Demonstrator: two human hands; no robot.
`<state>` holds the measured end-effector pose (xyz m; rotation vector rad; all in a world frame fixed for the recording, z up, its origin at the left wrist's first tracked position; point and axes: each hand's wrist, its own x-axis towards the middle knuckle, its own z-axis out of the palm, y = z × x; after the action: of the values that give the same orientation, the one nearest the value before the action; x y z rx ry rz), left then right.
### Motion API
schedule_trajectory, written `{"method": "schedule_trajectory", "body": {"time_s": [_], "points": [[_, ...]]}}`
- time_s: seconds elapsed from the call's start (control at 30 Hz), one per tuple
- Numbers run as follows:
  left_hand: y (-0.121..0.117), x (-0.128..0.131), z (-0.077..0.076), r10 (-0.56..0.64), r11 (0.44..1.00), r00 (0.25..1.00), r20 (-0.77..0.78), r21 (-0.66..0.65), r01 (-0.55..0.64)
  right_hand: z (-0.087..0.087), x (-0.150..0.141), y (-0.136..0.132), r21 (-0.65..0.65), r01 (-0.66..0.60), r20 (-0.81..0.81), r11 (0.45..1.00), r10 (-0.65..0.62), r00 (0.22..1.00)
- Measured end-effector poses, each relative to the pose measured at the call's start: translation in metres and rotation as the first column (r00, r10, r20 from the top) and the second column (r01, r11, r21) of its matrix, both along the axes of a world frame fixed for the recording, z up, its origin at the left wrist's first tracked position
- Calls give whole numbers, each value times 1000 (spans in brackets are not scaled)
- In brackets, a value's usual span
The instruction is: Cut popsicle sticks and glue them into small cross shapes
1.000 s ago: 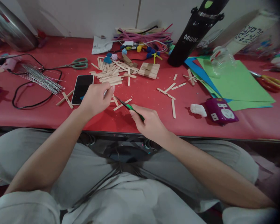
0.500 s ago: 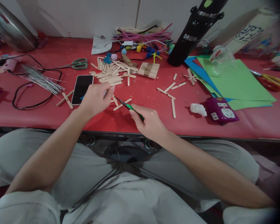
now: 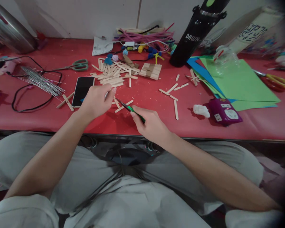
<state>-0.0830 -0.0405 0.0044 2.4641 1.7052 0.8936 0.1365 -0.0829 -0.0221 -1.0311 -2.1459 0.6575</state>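
Note:
My right hand [image 3: 153,125] grips a slim pointed tool [image 3: 130,108] with a green and black handle and a dark metal end; its exact kind is unclear. The tip points left, towards my left hand [image 3: 97,99], and stops close to its fingertips. My left hand is closed in a pinch, thumb against fingers. A bit of something greyish shows inside the curl, too hidden to name. Below and between the hands, a few craft sticks [image 3: 123,106] lie on the red table [image 3: 104,123]. A phone [image 3: 82,88] lies beside my left wrist, partly covered.
Behind the hands is a pile of craft sticks [image 3: 111,76] and a stick panel [image 3: 150,71]. Left are grey-green scissors [image 3: 80,65] and thin wires [image 3: 41,80]. Right are a black bottle [image 3: 188,38], green paper [image 3: 247,82], a purple socket adapter [image 3: 224,112] and white crumpled material [image 3: 201,110].
Both hands keep nearly the same pose, and the tool's tip stays by my left fingertips. The whole view has shifted very slightly.

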Motion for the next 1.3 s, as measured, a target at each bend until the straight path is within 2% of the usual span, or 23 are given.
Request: {"method": "schedule_trajectory", "body": {"time_s": [0.2,0.93,1.17,1.3], "points": [[0,0,1,-14,1000,1000,-23,-18,14,0,1,0,-15,-26,-56,1000,25,998],[-1,5,2,-80,997,997,-8,0,80,-2,8,2,67,-12,15,998,11,1000],[0,5,1,-65,998,997,-44,17,66,1,8,0,-40,-31,-17,999,30,999],[0,5,1,-68,997,996,-52,18,69,2,8,0,-59,-37,-16,998,36,999]]}}
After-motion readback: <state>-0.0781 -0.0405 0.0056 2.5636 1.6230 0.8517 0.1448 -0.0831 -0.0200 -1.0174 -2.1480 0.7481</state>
